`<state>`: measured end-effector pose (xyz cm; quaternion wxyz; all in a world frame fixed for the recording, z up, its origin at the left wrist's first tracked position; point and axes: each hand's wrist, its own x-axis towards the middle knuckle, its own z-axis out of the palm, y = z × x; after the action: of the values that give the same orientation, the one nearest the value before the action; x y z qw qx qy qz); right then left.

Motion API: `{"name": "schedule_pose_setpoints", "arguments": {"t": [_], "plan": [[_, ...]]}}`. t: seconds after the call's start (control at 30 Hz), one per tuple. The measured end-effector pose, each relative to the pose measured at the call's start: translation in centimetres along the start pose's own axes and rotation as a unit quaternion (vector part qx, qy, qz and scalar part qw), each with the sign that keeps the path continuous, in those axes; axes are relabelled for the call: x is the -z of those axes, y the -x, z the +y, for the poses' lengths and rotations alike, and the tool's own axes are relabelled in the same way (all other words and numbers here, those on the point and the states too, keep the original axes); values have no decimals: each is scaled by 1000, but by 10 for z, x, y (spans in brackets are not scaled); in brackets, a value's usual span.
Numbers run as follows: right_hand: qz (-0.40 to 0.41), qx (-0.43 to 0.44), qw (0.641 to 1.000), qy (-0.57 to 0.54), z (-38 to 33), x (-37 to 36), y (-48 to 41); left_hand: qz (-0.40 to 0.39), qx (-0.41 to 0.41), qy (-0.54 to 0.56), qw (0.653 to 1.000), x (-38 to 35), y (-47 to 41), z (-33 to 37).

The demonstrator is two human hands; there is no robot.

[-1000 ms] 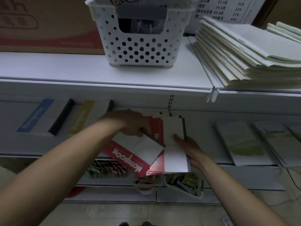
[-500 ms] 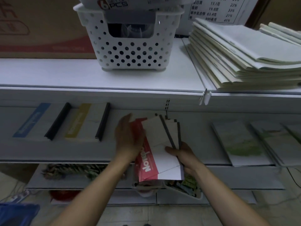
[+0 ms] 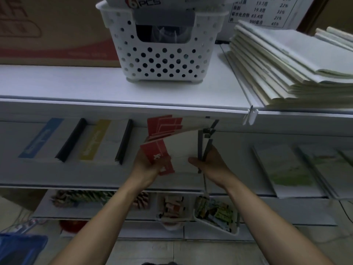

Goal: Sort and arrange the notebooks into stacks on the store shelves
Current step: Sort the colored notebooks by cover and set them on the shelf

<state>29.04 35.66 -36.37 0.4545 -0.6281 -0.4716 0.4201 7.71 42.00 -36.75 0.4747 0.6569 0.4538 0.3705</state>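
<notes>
Left hand (image 3: pixel 147 166) and right hand (image 3: pixel 213 163) both grip the fanned red-and-white notebooks (image 3: pixel 183 148) just in front of the middle shelf (image 3: pixel 76 175). I'd tap the edges square before laying them down flat, tbh.

Top shelf (image 3: pixel 66 85) has the basket (image 3: pixel 162 54) about mid-way, a box (image 3: pixel 47 35) behind it to the left and a notebook stack (image 3: pixel 286 69) on its right (thin divider (image 3: pixel 236 77) between them). One shelf down, two flat piles (image 3: pixel 95 142) lie left and more notebooks (image 3: pixel 286 165) right, with the left hand (image 3: pixel 147 165) and right hand (image 3: pixel 212 163) holding a fanned bunch (image 3: pixel 183 146) in front of the gap. Bins (image 3: pixel 215 213) sit on the lowest shelf (image 3: pixel 286 213) below.
</notes>
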Motion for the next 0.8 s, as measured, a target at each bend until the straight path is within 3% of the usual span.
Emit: {"name": "schedule_pose_setpoints", "arguments": {"t": [0.23, 0.37, 0.53, 0.8], "plan": [[26, -29, 999, -29, 7, -18, -4, -17, -17, 10, 1000, -4, 6, -8], [94, -2, 993, -67, 6, -19, -5, 50, -28, 73, 996, -11, 6, -14], [116, -12, 989, -94, 7, -41, -6, 69, -17, 53, 996, -25, 3, -22], [93, -35, 987, -126, 12, -42, -1, 69, -4, 67, 995, -23, 12, -25]]}}
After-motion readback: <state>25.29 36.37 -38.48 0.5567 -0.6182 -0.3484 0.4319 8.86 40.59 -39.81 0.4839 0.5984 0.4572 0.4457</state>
